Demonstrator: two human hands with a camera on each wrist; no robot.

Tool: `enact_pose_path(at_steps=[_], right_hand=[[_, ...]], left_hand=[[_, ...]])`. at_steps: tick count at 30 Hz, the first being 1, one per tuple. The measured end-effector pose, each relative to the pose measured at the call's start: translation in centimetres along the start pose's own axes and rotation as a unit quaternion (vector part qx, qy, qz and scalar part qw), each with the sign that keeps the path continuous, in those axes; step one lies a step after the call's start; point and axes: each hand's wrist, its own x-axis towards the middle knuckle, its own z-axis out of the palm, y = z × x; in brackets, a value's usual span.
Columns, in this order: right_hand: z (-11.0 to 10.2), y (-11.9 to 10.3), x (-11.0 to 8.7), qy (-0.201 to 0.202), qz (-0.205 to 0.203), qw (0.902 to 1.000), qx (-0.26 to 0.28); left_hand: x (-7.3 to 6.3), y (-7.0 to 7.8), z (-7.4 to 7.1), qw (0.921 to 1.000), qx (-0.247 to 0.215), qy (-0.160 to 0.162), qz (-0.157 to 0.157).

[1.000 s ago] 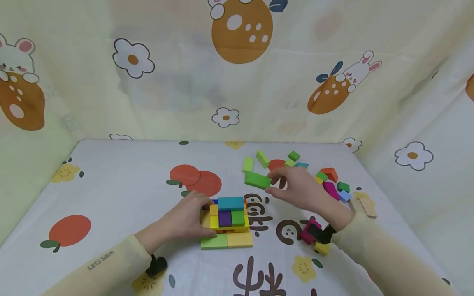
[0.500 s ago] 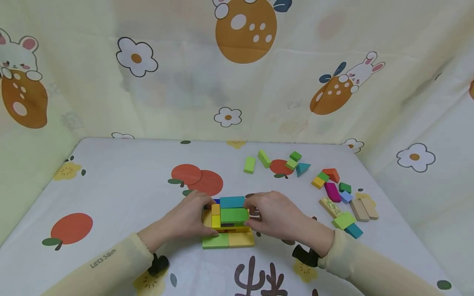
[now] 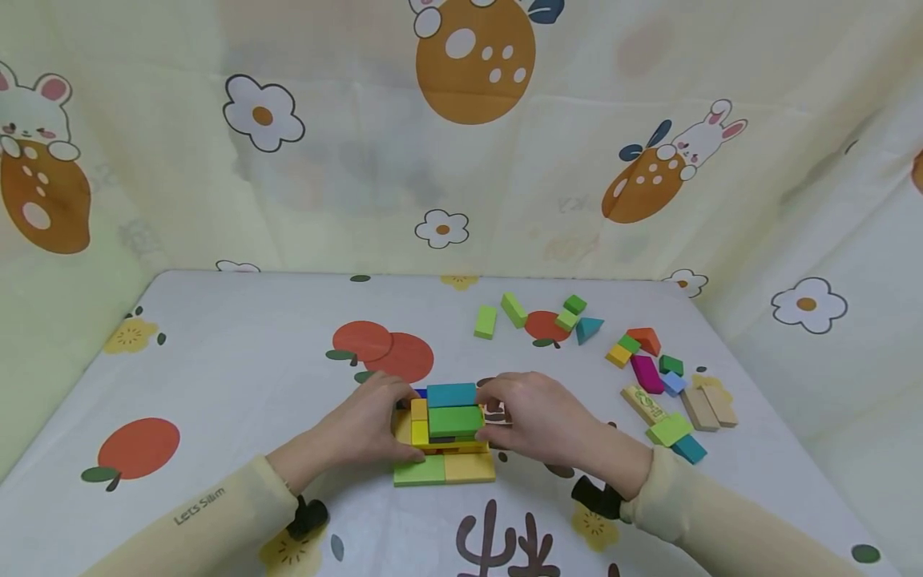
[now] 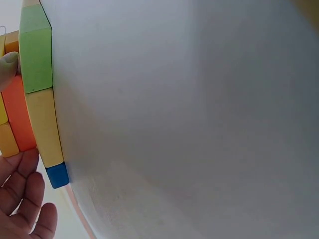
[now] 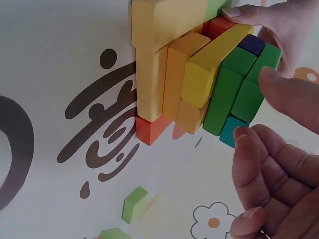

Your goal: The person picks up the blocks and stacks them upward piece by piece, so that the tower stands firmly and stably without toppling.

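Observation:
A layered stack of coloured building blocks stands on the table before me. Its front bottom row shows a light green block (image 3: 420, 471) and a tan block (image 3: 469, 467). My left hand (image 3: 364, 425) holds the stack's left end, thumb in front and fingers behind. On top, a green block (image 3: 456, 421) lies in front of a teal block (image 3: 452, 394). My right hand (image 3: 544, 417) pinches the green block's right end, its thumb (image 5: 294, 92) against it. The index fingertip is beside the teal block. A purple block (image 5: 251, 45) shows partly under the green one.
Loose blocks lie to the right, among them a magenta block (image 3: 646, 374), a red triangular block (image 3: 645, 340) and tan planks (image 3: 699, 409). Light green blocks (image 3: 485, 321) lie behind the stack. A patterned cloth (image 3: 238, 353) covers the table, and a curtain (image 3: 346, 184) hangs behind.
My right hand has brought the green block from behind the stack on the right down onto its top, where it has stayed over the last half second. The left hand has kept its place.

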Motion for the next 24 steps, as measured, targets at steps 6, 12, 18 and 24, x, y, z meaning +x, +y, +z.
enact_pose_path(at_steps=[6,12,18,24], right_hand=[[-0.6,0.5,0.7,-0.026,0.036,0.9987,0.024],[0.0,1.3,1.6,-0.076,0.039,0.9958,0.031],[0.6,1.3,2.1,-0.072,0.027,0.9964,0.036],[0.6,1.2,2.2,-0.070,0.022,0.9968,0.033]], left_hand=[[0.0,0.0,0.0,1.0000,0.000,0.001,-0.001],[-0.1,0.0,0.1,1.0000,0.001,0.000,0.001],[-0.1,0.0,0.0,1.0000,0.000,0.000,0.002],[-0.1,0.0,0.0,1.0000,-0.001,0.001,0.000]])
